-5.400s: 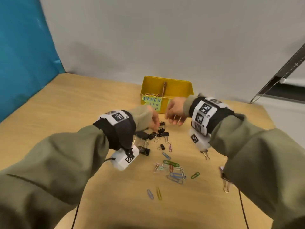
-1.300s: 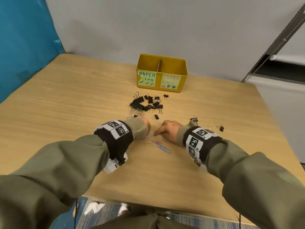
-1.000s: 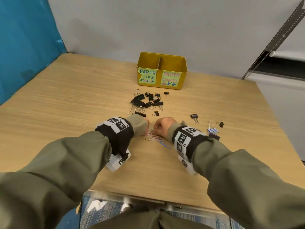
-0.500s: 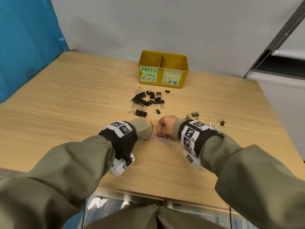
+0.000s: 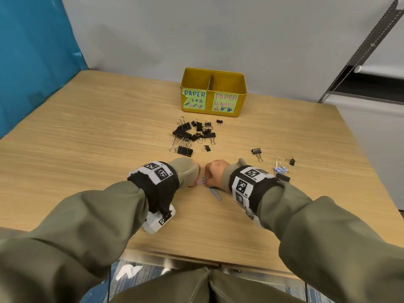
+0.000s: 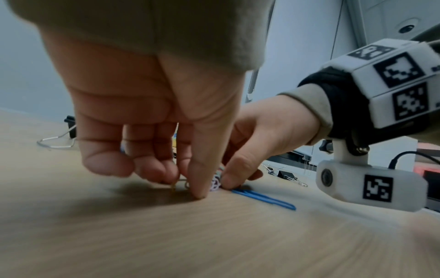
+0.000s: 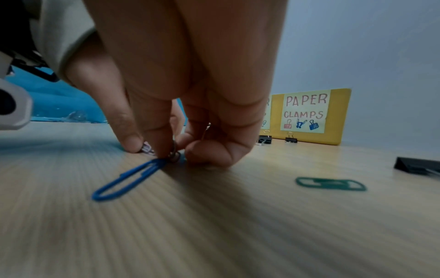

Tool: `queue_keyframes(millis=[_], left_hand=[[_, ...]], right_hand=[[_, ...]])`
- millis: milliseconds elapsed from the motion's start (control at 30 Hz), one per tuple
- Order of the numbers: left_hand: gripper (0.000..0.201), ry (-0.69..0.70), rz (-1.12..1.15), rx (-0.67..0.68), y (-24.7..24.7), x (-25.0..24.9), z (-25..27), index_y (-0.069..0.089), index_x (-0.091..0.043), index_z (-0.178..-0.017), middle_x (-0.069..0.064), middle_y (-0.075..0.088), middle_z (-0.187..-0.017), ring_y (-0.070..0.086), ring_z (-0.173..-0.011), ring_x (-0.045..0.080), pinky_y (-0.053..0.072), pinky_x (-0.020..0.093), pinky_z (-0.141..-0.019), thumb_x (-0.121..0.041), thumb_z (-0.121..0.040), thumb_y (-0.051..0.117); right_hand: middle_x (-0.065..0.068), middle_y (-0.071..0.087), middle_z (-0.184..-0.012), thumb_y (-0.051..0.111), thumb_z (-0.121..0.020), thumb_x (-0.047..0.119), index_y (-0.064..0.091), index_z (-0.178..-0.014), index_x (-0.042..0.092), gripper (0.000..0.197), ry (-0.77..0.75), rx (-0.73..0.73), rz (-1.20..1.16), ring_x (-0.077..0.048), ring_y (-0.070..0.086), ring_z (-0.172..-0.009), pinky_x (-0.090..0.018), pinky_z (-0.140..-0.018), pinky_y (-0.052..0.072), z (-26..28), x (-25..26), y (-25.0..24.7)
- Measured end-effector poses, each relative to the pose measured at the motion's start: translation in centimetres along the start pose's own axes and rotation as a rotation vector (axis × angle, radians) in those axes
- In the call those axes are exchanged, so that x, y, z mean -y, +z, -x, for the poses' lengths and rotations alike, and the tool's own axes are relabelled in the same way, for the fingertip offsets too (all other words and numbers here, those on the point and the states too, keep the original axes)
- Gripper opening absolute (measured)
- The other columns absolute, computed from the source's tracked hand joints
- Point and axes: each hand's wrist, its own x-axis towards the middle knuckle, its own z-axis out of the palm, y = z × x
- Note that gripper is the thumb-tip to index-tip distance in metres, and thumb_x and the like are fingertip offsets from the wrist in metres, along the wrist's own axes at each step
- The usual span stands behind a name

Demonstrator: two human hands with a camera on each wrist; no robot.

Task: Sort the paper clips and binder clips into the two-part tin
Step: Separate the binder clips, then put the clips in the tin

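Observation:
The yellow two-part tin (image 5: 213, 92) stands at the far table edge, labelled for paper clips on the left and paper clamps on the right. My left hand (image 5: 194, 173) and right hand (image 5: 213, 176) meet fingertip to fingertip over a few small paper clips (image 5: 201, 182). In the left wrist view my left hand (image 6: 188, 184) curls down, its thumb on the table, pinching small clips (image 6: 215, 183). My right hand (image 7: 166, 150) pinches a grey clip (image 7: 173, 152) at the tip of a large blue paper clip (image 7: 128, 180). A green paper clip (image 7: 331, 184) lies to its right.
A heap of black binder clips (image 5: 192, 134) lies between my hands and the tin. More binder clips (image 5: 256, 152) are scattered at the right, one pale blue (image 5: 282, 169). A blue panel (image 5: 32, 62) rises at the left, and the near table edge (image 5: 196, 256) is close.
My hands came back from the tin to the near part of the table. In the last second they drew together over the small clips, the right sliding left.

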Motion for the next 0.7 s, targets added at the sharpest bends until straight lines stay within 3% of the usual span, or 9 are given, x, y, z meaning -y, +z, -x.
queue_keyframes(millis=[67,167,233,300,367,500,600,667,700], left_hand=[[0.036,0.014,-0.031,-0.001,0.1,-0.1,-0.1,0.055,-0.005,-0.125,0.012,0.058,-0.128,0.055,-0.119,0.027,0.043,0.032,-0.099,-0.021,-0.092,0.053],[0.034,0.022,0.024,0.009,-0.9,-0.9,0.6,0.056,-0.006,-0.124,0.011,0.058,-0.129,0.056,-0.118,0.026,0.044,0.033,-0.1,-0.018,-0.092,0.054],[0.023,0.031,0.077,-0.012,-1.2,-0.8,0.4,0.059,-0.007,-0.111,0.008,0.061,-0.121,0.058,-0.106,0.021,0.045,0.032,-0.099,-0.016,-0.09,0.057],[0.015,0.062,0.178,0.004,-1.3,-0.7,0.3,0.06,-0.015,-0.102,0.006,0.06,-0.103,0.052,-0.091,0.015,0.046,0.03,-0.096,-0.013,-0.087,0.061],[0.028,0.114,0.236,0.02,-1.5,-0.7,0.3,0.062,-0.013,-0.113,0.002,0.06,-0.097,0.051,-0.088,0.012,0.046,0.03,-0.095,-0.013,-0.085,0.064],[0.043,0.193,0.213,0.071,-0.9,-1.4,-0.3,0.057,-0.017,-0.126,-0.006,0.06,-0.087,0.055,-0.084,0.01,0.045,0.026,-0.096,-0.014,-0.084,0.066],[0.047,0.165,0.178,0.089,-0.7,-2.5,-0.5,0.051,-0.017,-0.131,0.001,0.064,-0.093,0.061,-0.087,0.014,0.045,0.025,-0.098,-0.008,-0.086,0.06],[0.043,0.135,0.143,0.069,-0.7,-3.2,-0.7,0.054,-0.016,-0.128,0.007,0.065,-0.111,0.061,-0.104,0.021,0.044,0.029,-0.104,-0.005,-0.086,0.059],[0.039,0.122,0.138,0.067,-0.7,-3.3,-0.9,0.058,-0.015,-0.123,0.009,0.063,-0.112,0.059,-0.102,0.021,0.044,0.03,-0.105,-0.003,-0.086,0.057]], right_hand=[[0.004,0.052,-0.089,0.062,-0.083,0.028,0.057,-0.083,0.023,0.007,-0.002,-0.034,-0.077,-0.022,0.055,-0.101,-0.052,-0.106,0.036,0.1,-0.7,-0.1],[0.012,0.05,-0.072,0.067,-0.079,0.03,0.05,-0.067,0.028,0.021,0.036,-0.073,-0.226,-0.014,0.052,-0.086,-0.054,-0.106,0.036,0.3,-1.9,-0.4],[0.012,0.052,-0.071,0.07,-0.078,0.026,0.057,-0.076,0.029,0.013,0.045,-0.07,-0.308,-0.013,0.054,-0.083,-0.048,-0.104,0.039,1.0,-2.6,-0.7],[0.01,0.054,-0.077,0.07,-0.08,0.02,0.065,-0.095,0.023,0.016,0.026,-0.062,-0.371,-0.013,0.054,-0.085,-0.032,-0.091,0.045,1.6,-3.7,-0.7],[0.008,0.055,-0.083,0.068,-0.083,0.015,0.066,-0.107,0.015,0.025,0.06,-0.091,-0.406,-0.013,0.053,-0.088,-0.023,-0.083,0.046,2.4,-5.1,-1.0],[0.005,0.057,-0.084,0.064,-0.083,0.012,0.067,-0.111,0.017,0.028,0.154,-0.148,-0.355,-0.011,0.052,-0.083,-0.022,-0.079,0.041,3.0,-8.0,-1.5],[0.009,0.051,-0.068,0.07,-0.08,0.008,0.066,-0.11,0.014,0.031,0.171,-0.137,-0.416,-0.009,0.052,-0.075,-0.019,-0.08,0.038,3.0,-8.8,-1.1],[0.007,0.053,-0.07,0.07,-0.079,0.006,0.066,-0.11,0.012,0.032,0.174,-0.165,-0.424,-0.011,0.053,-0.078,-0.02,-0.082,0.042,2.7,-8.7,-0.7],[0.004,0.056,-0.075,0.069,-0.08,0.006,0.067,-0.111,0.011,0.031,0.173,-0.189,-0.408,-0.012,0.054,-0.08,-0.021,-0.084,0.045,2.5,-8.6,-0.5]])
